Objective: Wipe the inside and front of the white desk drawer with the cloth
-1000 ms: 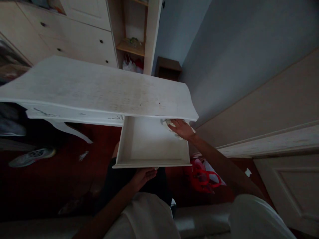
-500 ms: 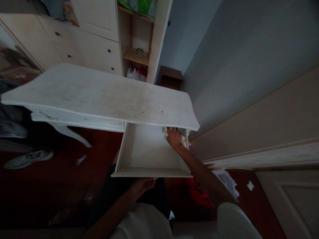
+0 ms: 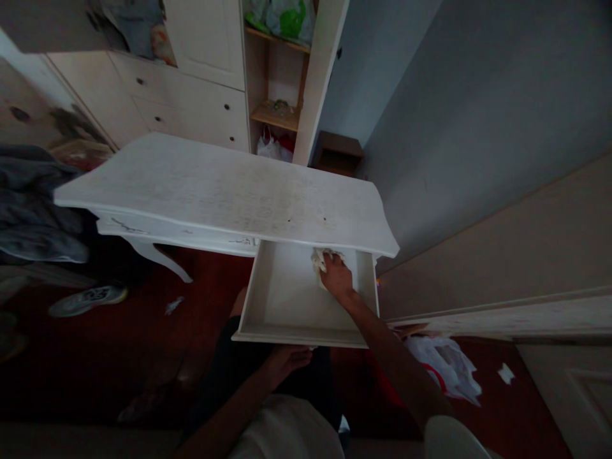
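A white desk [image 3: 215, 191] has its right drawer [image 3: 287, 299] pulled out toward me. Inside the drawer my right hand [image 3: 337, 279] presses a crumpled pale cloth [image 3: 319, 258] against the bottom, near the back under the desktop's edge, fingers closed on it. Under the drawer's front edge my left hand [image 3: 285, 359] cups the underside, fingers curled up against it. Apart from the cloth, the drawer looks bare.
Cream cabinets with drawers and an open shelf [image 3: 275, 115] stand behind the desk. A small dark stool [image 3: 338, 152] sits by the grey wall. A shoe [image 3: 86, 299] and paper scraps lie on the red floor at left. A white plastic bag [image 3: 447, 370] lies at right.
My right hand has slid the cloth leftward from the drawer's back right corner toward the middle. The view has shifted so the desk sits farther right. My left hand stays under the drawer front.
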`<control>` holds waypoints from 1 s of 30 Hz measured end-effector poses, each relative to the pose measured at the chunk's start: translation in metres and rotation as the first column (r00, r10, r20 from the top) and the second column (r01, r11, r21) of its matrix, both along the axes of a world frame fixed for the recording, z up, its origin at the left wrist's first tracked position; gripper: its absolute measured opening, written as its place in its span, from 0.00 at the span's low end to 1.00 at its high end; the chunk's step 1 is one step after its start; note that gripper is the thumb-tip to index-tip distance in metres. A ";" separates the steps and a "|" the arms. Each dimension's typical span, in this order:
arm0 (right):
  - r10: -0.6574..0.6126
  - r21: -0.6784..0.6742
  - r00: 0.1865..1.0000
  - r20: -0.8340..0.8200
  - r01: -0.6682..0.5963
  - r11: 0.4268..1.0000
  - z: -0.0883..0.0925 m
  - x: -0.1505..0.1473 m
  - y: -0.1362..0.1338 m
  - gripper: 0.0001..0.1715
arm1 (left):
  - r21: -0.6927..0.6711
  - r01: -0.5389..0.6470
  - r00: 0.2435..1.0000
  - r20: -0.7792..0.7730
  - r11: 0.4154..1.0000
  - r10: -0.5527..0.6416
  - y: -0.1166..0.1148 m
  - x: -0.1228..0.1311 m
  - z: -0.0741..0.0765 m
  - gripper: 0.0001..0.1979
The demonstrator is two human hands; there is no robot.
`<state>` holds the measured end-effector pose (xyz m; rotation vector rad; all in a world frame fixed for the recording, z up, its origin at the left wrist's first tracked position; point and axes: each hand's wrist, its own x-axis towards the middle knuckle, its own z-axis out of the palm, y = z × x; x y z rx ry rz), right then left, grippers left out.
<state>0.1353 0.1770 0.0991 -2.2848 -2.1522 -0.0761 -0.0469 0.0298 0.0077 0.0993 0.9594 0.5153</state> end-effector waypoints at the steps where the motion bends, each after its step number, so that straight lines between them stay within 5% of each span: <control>1: 0.005 0.000 1.000 0.002 -0.005 1.000 0.000 -0.001 -0.001 0.26 | -0.003 0.000 1.000 0.007 1.000 0.000 0.000 0.000 -0.001 0.04; 11: 0.005 0.027 1.000 0.005 -0.005 1.000 -0.005 -0.002 -0.005 0.27 | -0.011 -0.020 1.000 0.014 1.000 0.020 -0.002 0.002 -0.001 0.03; 19: -0.063 0.181 0.996 -0.059 0.073 0.981 -0.018 -0.005 0.009 0.25 | 0.015 -0.018 0.998 0.055 1.000 0.017 -0.003 -0.001 0.003 0.04; 30: 0.084 0.143 0.975 -0.206 -0.054 0.988 -0.017 -0.091 0.042 0.29 | 0.008 -0.024 0.999 0.049 1.000 0.023 -0.002 0.002 -0.002 0.04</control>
